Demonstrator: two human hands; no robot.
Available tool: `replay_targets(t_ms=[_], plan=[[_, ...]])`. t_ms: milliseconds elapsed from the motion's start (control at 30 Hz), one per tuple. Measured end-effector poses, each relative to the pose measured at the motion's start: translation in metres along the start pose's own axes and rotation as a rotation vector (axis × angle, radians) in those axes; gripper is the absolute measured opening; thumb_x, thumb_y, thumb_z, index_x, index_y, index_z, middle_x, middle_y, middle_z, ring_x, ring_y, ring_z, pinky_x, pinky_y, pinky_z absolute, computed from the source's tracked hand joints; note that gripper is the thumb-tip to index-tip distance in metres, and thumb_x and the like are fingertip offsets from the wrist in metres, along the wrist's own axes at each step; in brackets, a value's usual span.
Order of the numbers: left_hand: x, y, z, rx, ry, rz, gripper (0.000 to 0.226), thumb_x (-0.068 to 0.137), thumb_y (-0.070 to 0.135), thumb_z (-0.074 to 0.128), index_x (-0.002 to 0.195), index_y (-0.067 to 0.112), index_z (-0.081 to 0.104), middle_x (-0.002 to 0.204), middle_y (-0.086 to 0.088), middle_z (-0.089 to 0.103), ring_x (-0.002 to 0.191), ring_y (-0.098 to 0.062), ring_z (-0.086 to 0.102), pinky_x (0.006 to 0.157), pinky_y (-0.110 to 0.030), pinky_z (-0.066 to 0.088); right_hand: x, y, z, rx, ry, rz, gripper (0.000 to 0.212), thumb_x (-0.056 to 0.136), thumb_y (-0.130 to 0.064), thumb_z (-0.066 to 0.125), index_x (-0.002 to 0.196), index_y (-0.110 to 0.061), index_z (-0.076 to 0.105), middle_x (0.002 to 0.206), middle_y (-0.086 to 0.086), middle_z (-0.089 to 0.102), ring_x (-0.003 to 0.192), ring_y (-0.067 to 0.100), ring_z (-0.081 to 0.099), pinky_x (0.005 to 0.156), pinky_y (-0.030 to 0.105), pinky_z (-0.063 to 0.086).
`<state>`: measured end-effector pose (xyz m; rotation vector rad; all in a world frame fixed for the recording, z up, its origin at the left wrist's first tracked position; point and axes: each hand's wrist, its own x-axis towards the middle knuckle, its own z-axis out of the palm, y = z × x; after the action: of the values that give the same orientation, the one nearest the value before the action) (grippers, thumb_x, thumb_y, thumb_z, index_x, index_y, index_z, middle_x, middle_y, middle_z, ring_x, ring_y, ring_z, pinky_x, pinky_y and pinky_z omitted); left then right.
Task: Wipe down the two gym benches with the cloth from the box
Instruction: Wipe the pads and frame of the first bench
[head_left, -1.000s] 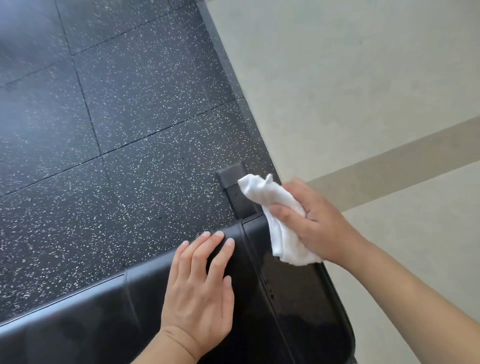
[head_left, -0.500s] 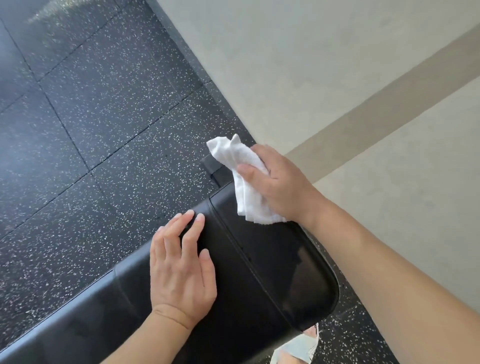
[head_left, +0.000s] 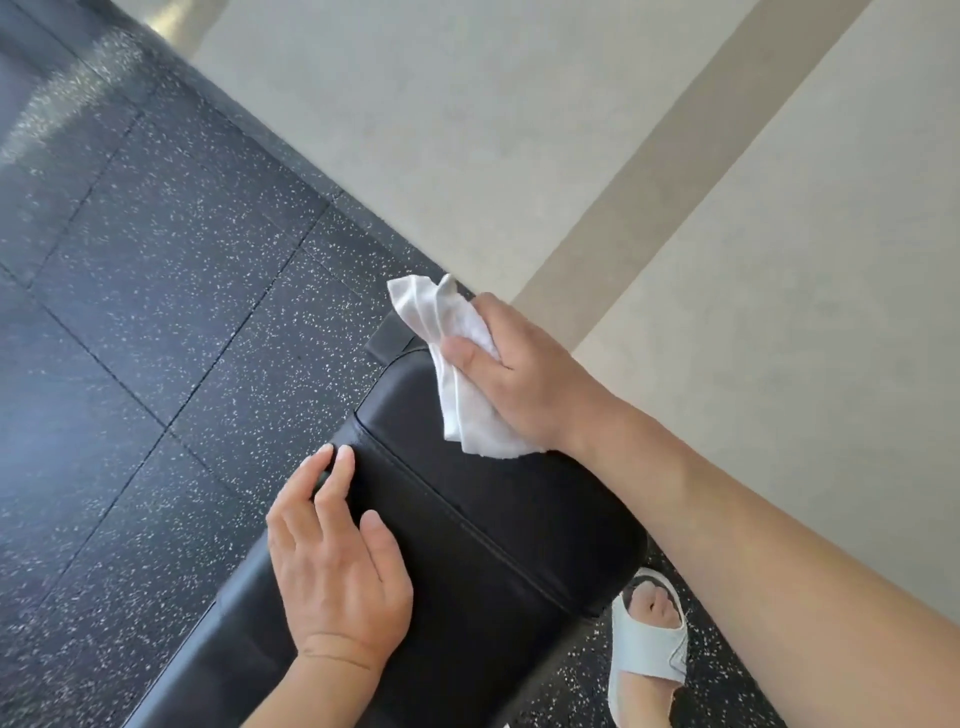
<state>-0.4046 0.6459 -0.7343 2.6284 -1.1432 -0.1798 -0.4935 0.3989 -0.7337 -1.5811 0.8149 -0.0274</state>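
Bright even daylight, glare on dark floor (head_left: 57, 119) top left, slight softness

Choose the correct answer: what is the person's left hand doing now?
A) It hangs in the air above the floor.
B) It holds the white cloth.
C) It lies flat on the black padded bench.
C: the left hand rests flat, fingers straight, on the black padded bench, while the right hand holds the crumpled white cloth.

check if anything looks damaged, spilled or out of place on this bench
Nothing stands out. The black bench pad looks intact, with no tear or spill showing. The right hand holds the white cloth on it; the left hand rests flat.
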Motion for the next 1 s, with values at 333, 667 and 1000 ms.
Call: replay_targets(t_ms=[333, 667, 1000], plan=[[0.0, 0.0, 0.0, 0.009, 0.003, 0.014, 0.057, 0.095, 0.022, 0.04, 0.149, 0.003, 0.047, 0.153, -0.017, 0.043, 0.134, -0.044, 0.044, 0.118, -0.058, 0.033, -0.087, 0.034, -0.014, -0.054, 0.126, 0.034, 0.03, 0.104, -0.046, 0.053, 0.102, -0.016, 0.052, 0.094, -0.005, 0.054, 0.089, 0.014, 0.054, 0.08, 0.036, 0.047], [0.0, 0.0, 0.001, -0.006, 0.02, 0.03, 0.056, 0.096, 0.024, 0.04, 0.148, 0.004, 0.046, 0.151, -0.016, 0.043, 0.136, -0.042, 0.043, 0.12, -0.056, 0.03, -0.086, 0.026, 0.01, -0.319, 0.266, -0.029, 0.047, 0.1, -0.055, 0.049, 0.14, -0.03, 0.05, 0.126, -0.014, 0.051, 0.115, 0.013, 0.05, 0.09, 0.03, 0.041], [0.001, -0.002, 0.003, -0.014, 0.04, 0.032, 0.055, 0.098, 0.027, 0.038, 0.148, 0.006, 0.046, 0.151, -0.016, 0.043, 0.128, -0.044, 0.044, 0.116, -0.054, 0.031, -0.149, 0.047, 0.014, -0.159, 0.346, 0.014, 0.036, 0.103, -0.047, 0.053, 0.137, -0.036, 0.055, 0.122, -0.02, 0.057, 0.108, 0.008, 0.058, 0.093, 0.038, 0.05]])
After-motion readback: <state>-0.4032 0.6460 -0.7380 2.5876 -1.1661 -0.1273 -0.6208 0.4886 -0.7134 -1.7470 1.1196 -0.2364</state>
